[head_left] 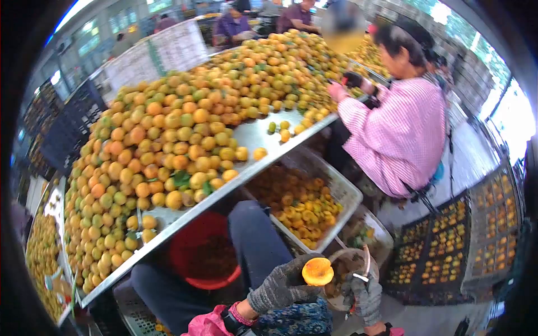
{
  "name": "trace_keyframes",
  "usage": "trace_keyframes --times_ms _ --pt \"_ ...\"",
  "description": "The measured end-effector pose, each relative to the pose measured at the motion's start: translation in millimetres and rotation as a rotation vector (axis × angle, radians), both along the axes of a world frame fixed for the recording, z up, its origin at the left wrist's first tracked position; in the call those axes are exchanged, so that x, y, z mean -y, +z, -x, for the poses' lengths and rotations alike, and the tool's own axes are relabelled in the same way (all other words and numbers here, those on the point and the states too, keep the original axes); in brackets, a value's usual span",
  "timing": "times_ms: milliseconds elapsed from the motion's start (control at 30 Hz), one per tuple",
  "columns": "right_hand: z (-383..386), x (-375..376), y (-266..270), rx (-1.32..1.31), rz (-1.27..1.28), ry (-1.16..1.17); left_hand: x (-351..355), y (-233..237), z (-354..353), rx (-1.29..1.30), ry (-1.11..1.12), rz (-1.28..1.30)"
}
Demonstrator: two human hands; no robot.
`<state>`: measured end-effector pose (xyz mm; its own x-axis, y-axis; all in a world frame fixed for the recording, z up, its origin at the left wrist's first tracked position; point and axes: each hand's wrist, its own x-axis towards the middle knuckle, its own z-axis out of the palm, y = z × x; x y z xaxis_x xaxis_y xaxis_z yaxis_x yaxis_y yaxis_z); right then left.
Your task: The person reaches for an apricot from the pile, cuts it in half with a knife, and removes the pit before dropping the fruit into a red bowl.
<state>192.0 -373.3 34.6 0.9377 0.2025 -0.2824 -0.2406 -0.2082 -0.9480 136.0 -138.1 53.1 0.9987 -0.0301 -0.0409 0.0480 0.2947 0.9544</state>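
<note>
My left hand, in a dark grey knit glove, holds a cut-open apricot between thumb and fingers, its hollow orange flesh facing up. Beside it, my right hand wears a similar grey glove, with its fingers curled. A small reddish bit shows at its edge, but what it grips cannot be made out. Just beyond that hand is a round bucket with dark contents, partly covered by both hands. A thin curved piece with a white part rises near my right hand.
A metal-edged table bears a large heap of apricots. Under it stand a white crate of cut apricots and a red basin. Black trays of fruit lie at right. A person in a pink checked top sits alongside.
</note>
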Motion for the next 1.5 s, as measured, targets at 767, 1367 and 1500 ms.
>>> trace_keyframes --times_ms 767,1367,1500 --pt "14 -213 23 -0.056 0.016 0.81 -108 -12 96 -0.056 0.62 0.448" --pt "13 -229 30 0.64 0.339 1.16 -121 -41 103 0.192 0.752 0.227" --pt "2 -223 10 0.597 0.223 1.256 -131 -41 116 0.094 0.702 -0.046"
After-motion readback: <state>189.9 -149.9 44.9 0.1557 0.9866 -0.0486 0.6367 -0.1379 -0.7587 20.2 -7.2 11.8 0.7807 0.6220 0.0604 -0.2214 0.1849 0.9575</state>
